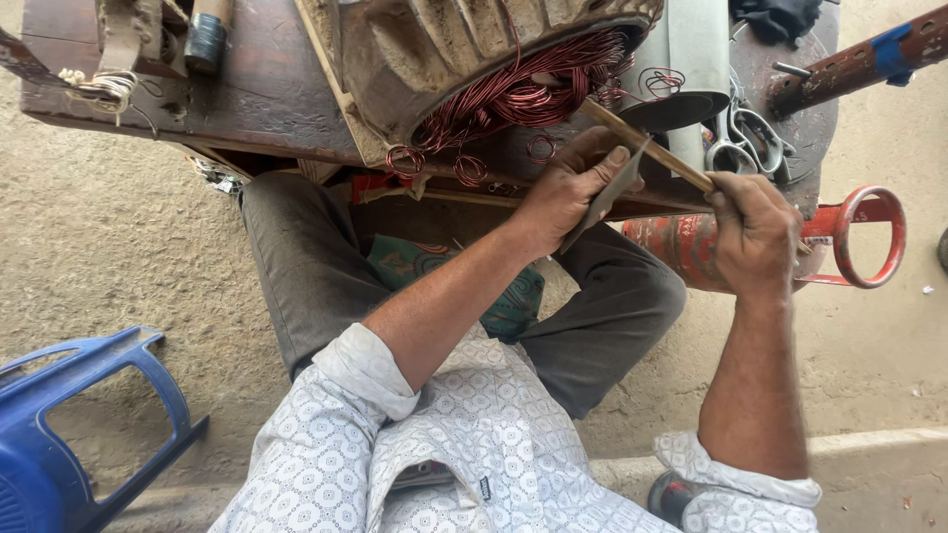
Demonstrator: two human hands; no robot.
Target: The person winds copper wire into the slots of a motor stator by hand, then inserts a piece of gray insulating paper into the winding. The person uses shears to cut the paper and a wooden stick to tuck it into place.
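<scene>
1. The ribbed grey metal motor stator (434,49), filled with red copper winding wire (523,94), lies at twelve o'clock on the dark wooden bench (267,89).
2. The right hand (755,232) is closed around a thin wooden stick (642,143) pointing into the coils; a slip could scrape the wire.
3. The left hand (568,188) pinches a grey paper strip (607,192).
4. Sandy concrete floor.

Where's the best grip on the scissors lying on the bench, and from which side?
Take the scissors by the looped handles, coming from the near bench edge, probably with the right hand. The loops lie exposed toward the person just above that hand; the blades point away, tucked behind the grey roll, so the far end looks blocked.
</scene>
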